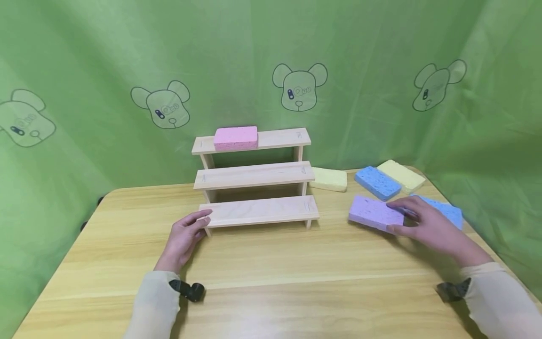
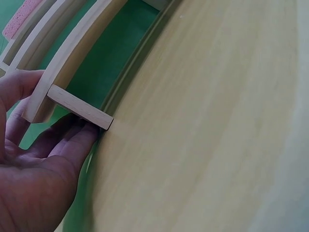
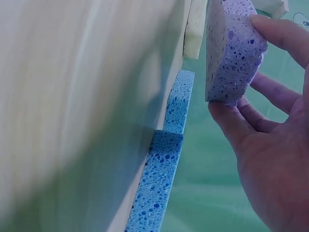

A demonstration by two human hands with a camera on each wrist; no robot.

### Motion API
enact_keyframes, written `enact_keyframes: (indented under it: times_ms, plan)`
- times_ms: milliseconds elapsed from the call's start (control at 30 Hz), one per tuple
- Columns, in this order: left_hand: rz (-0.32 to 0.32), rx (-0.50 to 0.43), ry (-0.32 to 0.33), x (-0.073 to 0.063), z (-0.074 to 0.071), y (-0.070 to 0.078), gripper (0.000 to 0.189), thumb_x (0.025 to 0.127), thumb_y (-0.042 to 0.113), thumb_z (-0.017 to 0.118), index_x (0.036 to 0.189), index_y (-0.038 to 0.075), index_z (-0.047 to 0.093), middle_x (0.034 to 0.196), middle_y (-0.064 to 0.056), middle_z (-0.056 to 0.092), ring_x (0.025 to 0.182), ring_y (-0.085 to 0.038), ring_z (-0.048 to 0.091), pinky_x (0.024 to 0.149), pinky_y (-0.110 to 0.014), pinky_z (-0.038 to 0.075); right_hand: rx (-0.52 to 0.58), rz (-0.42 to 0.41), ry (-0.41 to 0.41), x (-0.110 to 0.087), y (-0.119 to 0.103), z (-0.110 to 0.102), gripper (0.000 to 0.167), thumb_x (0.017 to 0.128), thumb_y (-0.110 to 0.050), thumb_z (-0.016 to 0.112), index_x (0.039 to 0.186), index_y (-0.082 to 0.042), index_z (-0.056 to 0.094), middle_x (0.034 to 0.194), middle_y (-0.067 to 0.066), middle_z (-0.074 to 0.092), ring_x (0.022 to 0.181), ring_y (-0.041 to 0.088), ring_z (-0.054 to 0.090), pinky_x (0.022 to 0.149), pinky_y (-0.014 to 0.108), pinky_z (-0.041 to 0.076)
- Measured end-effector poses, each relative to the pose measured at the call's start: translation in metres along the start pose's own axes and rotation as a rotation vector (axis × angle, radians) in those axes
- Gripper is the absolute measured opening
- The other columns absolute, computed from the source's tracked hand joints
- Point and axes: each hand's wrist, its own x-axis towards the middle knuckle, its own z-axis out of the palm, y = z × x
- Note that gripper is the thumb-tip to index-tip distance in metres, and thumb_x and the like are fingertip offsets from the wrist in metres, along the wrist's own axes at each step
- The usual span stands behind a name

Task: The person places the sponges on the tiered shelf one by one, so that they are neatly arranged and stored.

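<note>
My right hand (image 1: 427,223) holds a purple sponge (image 1: 372,212) by its right end, thumb on one side and fingers on the other. In the right wrist view the purple sponge (image 3: 234,53) is raised off the tabletop. At the left, my left hand (image 1: 184,238) grips the end of the lowest step of a three-tier wooden stand (image 1: 258,212). The left wrist view shows the thumb at the step's (image 2: 63,63) upper side and the other fingers below, beside the leg (image 2: 82,107). A pink sponge (image 1: 235,138) lies on the top tier, left of its middle.
Right of the stand lie a yellow sponge (image 1: 329,180), a blue sponge (image 1: 378,182) and another yellow sponge (image 1: 401,176). A second blue sponge (image 1: 444,212) is partly behind my right hand. A green curtain (image 1: 237,56) hangs behind the wooden table (image 1: 271,282).
</note>
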Motion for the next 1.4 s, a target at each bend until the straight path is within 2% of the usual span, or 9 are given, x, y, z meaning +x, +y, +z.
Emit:
enact_keyframes:
  times_ms: [133, 233, 367, 500, 633, 900, 1100, 1267, 1400]
  plan:
    - [0.000, 0.011, -0.003, 0.000, 0.001, 0.000, 0.032, 0.092, 0.006, 0.067, 0.124, 0.002, 0.066, 0.142, -0.010, 0.045, 0.110, -0.017, 0.058, 0.096, -0.030, 0.050, 0.010, 0.000, 0.007, 0.001, -0.001, -0.001, 0.060, 0.082, -0.029, 0.081, 0.130, -0.001, 0.058, 0.127, 0.021, 0.049, 0.118, 0.046, 0.043, 0.096, 0.069, 0.033]
    - [-0.001, 0.012, -0.001, 0.000, 0.001, 0.000, 0.031, 0.093, 0.006, 0.067, 0.124, 0.003, 0.067, 0.142, -0.010, 0.046, 0.109, -0.016, 0.058, 0.096, -0.030, 0.051, 0.017, -0.007, 0.012, 0.002, -0.001, -0.001, 0.059, 0.083, -0.028, 0.081, 0.130, -0.002, 0.058, 0.129, 0.019, 0.048, 0.120, 0.044, 0.043, 0.109, 0.042, 0.035]
    - [-0.003, 0.010, 0.002, 0.001, 0.001, 0.000, 0.031, 0.093, 0.005, 0.067, 0.124, 0.003, 0.067, 0.142, -0.010, 0.046, 0.109, -0.016, 0.059, 0.095, -0.029, 0.051, 0.034, -0.023, 0.011, 0.004, -0.004, -0.001, 0.058, 0.083, -0.027, 0.081, 0.131, -0.004, 0.058, 0.131, 0.018, 0.047, 0.121, 0.042, 0.043, 0.096, 0.004, 0.025]
    - [-0.004, 0.006, 0.003, 0.001, 0.001, -0.001, 0.032, 0.093, 0.005, 0.066, 0.125, 0.002, 0.066, 0.142, -0.010, 0.046, 0.110, -0.017, 0.058, 0.095, -0.029, 0.051, 0.045, -0.024, 0.000, 0.008, -0.008, 0.000, 0.059, 0.084, -0.027, 0.080, 0.132, -0.003, 0.057, 0.132, 0.018, 0.046, 0.121, 0.043, 0.043, 0.108, 0.036, 0.038]
    - [0.000, 0.004, 0.004, 0.001, 0.001, -0.001, 0.032, 0.093, 0.004, 0.066, 0.125, 0.002, 0.065, 0.142, -0.010, 0.046, 0.111, -0.018, 0.058, 0.096, -0.030, 0.051, 0.051, -0.011, -0.008, 0.011, -0.012, 0.000, 0.060, 0.084, -0.028, 0.081, 0.133, -0.002, 0.057, 0.131, 0.018, 0.046, 0.121, 0.043, 0.043, 0.098, 0.065, 0.037]
    - [-0.006, 0.007, 0.004, 0.000, 0.001, -0.001, 0.032, 0.093, 0.006, 0.066, 0.125, 0.003, 0.066, 0.143, -0.009, 0.045, 0.112, -0.017, 0.057, 0.097, -0.030, 0.050, 0.070, -0.033, 0.020, 0.013, -0.019, -0.002, 0.058, 0.083, -0.022, 0.081, 0.132, -0.002, 0.058, 0.132, 0.018, 0.047, 0.121, 0.042, 0.044, 0.104, 0.050, 0.040]
    - [-0.002, -0.010, 0.007, -0.001, 0.001, 0.000, 0.027, 0.092, 0.005, 0.067, 0.119, 0.006, 0.070, 0.142, -0.010, 0.046, 0.110, -0.017, 0.059, 0.096, -0.031, 0.050, 0.116, -0.020, 0.042, 0.016, -0.022, -0.004, 0.056, 0.083, -0.020, 0.082, 0.131, -0.006, 0.058, 0.132, 0.012, 0.048, 0.122, 0.033, 0.044, 0.093, 0.000, 0.028]
    - [0.000, -0.011, 0.009, -0.001, 0.000, 0.000, 0.025, 0.092, 0.005, 0.067, 0.116, 0.008, 0.072, 0.142, -0.010, 0.046, 0.110, -0.017, 0.059, 0.096, -0.030, 0.050, 0.158, -0.045, 0.060, 0.019, -0.026, -0.004, 0.055, 0.083, -0.016, 0.081, 0.131, -0.005, 0.058, 0.131, 0.008, 0.049, 0.120, 0.011, 0.043, 0.096, 0.002, 0.030]
    - [0.003, -0.012, 0.009, 0.000, 0.001, 0.000, 0.028, 0.092, 0.004, 0.067, 0.120, 0.004, 0.069, 0.141, -0.010, 0.047, 0.111, -0.018, 0.059, 0.097, -0.031, 0.050, 0.169, -0.030, 0.060, 0.021, -0.029, -0.004, 0.055, 0.083, -0.017, 0.081, 0.131, -0.006, 0.058, 0.132, 0.008, 0.048, 0.121, 0.012, 0.043, 0.097, 0.003, 0.031]
